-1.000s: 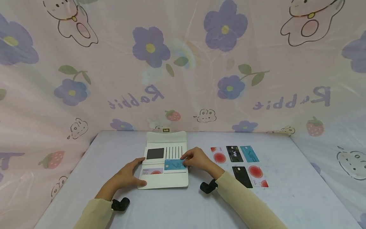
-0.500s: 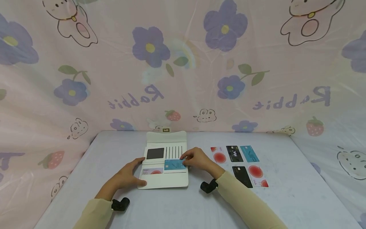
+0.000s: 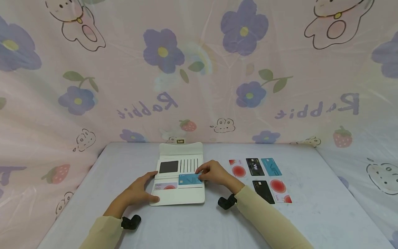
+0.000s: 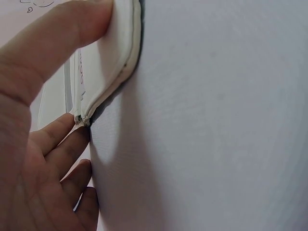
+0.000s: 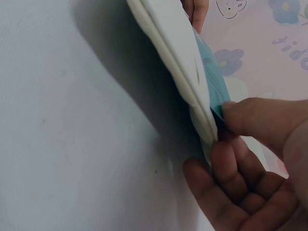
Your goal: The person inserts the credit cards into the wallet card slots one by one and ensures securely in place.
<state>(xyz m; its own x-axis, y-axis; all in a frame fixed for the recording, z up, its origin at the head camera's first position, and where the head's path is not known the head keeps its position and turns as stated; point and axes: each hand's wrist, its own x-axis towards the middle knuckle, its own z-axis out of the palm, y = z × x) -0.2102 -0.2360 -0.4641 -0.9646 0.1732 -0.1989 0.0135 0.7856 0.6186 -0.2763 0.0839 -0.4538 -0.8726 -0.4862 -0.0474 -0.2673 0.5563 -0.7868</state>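
A white wallet [image 3: 177,197] lies unfolded on the table in the head view. My left hand [image 3: 136,190] holds its left side, thumb on the lower flap and fingers against the edge near the fold; the left wrist view shows the thumb [image 4: 57,41] over the flap. With thumb and fingers, my right hand [image 3: 217,174] pinches the right end of a blue VIP card [image 3: 188,179]. This card's lower edge meets the right-hand pocket of the wallet. A pinkish card [image 3: 164,186] with a red circle sits in the left pocket, partly covered.
Right of the wallet lie two red-circle cards [image 3: 238,171], a black VIP card [image 3: 255,167], another blue VIP card [image 3: 271,167] and a plain-looking black card [image 3: 263,192]. Behind the white table [image 3: 186,228] hangs a flowered curtain [image 3: 205,86].
Both hands stay nearly still. The blue card's upper edge sits very slightly lower than a second ago.
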